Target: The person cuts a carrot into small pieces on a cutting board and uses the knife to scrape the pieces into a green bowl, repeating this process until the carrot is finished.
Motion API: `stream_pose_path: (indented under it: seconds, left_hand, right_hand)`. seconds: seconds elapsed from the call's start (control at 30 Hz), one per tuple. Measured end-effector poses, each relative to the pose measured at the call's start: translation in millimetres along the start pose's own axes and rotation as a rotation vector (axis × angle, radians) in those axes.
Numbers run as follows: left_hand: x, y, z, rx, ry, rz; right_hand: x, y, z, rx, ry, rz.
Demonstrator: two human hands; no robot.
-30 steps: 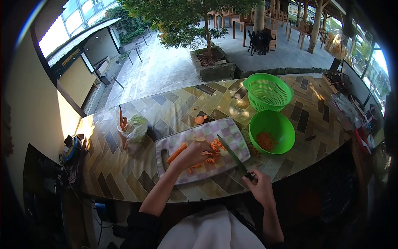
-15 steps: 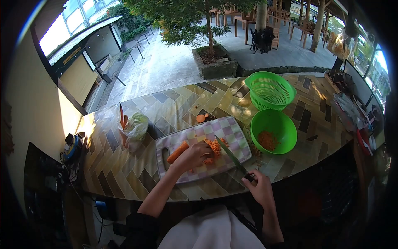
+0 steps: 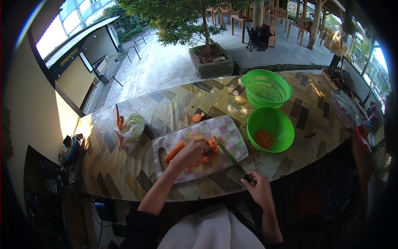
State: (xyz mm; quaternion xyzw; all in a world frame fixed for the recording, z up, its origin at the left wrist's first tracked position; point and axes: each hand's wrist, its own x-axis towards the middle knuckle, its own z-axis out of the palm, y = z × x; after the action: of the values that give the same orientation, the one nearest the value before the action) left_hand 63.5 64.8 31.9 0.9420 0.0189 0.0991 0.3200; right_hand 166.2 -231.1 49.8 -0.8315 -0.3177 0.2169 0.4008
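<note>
My right hand (image 3: pixel 258 187) grips a kitchen knife (image 3: pixel 230 157) by its dark handle, with the blade slanting up and left across the chopping board (image 3: pixel 226 123). On the pink-and-white checked board, the curled fingers of my left hand (image 3: pixel 194 152) are down on diced carrot (image 3: pixel 213 144); what lies under the fingertips is partly hidden. A larger carrot piece (image 3: pixel 174 152) rests beside that hand, near the board's handle hole. Small orange bits (image 3: pixel 203 160) are scattered just below the fingers. The knife tip is close to the diced pile.
Right of the board stands a green bowl (image 3: pixel 285 129) containing chopped carrot, with a green colander (image 3: pixel 265 85) behind it. A plastic bag (image 3: pixel 134 126) with carrots sits on the left. Carrot ends (image 3: pixel 197 118) lie behind the board. The tiled counter (image 3: pixel 124 166) curves toward me.
My left hand still works over the diced carrot, its fingers slightly shifted. The knife stays in my right hand, its tip a little nearer the left fingers. The whole view has shifted slightly.
</note>
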Motion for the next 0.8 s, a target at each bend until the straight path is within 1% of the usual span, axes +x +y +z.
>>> stream_pose_path:
  seconds: [0.1, 0.2, 0.4, 0.5, 0.6, 0.7, 0.8]
  left_hand:
    - [3, -4, -1, 0.020, -0.031, 0.065]
    - [4, -4, 0, 0.110, -0.055, 0.110]
    - [8, 4, -8, 0.181, -0.119, 0.033]
    - [9, 20, -13, 0.154, -0.162, -0.112]
    - [11, 26, -11, 0.125, -0.224, -0.157]
    - [11, 18, -5, 0.141, -0.240, -0.198]
    - [9, 19, -7, 0.123, -0.173, -0.163]
  right_hand:
    - [0, 2, 1, 0.006, 0.011, -0.022]
    - [1, 3, 0, 0.013, 0.021, -0.030]
    - [-1, 3, -1, 0.004, 0.024, -0.035]
    - [-2, 1, -3, 0.013, 0.011, -0.035]
    - [-3, 1, -4, 0.020, 0.020, -0.068]
    - [-2, -3, -5, 0.025, 0.007, -0.066]
    - [-1, -7, -7, 0.009, -0.021, -0.047]
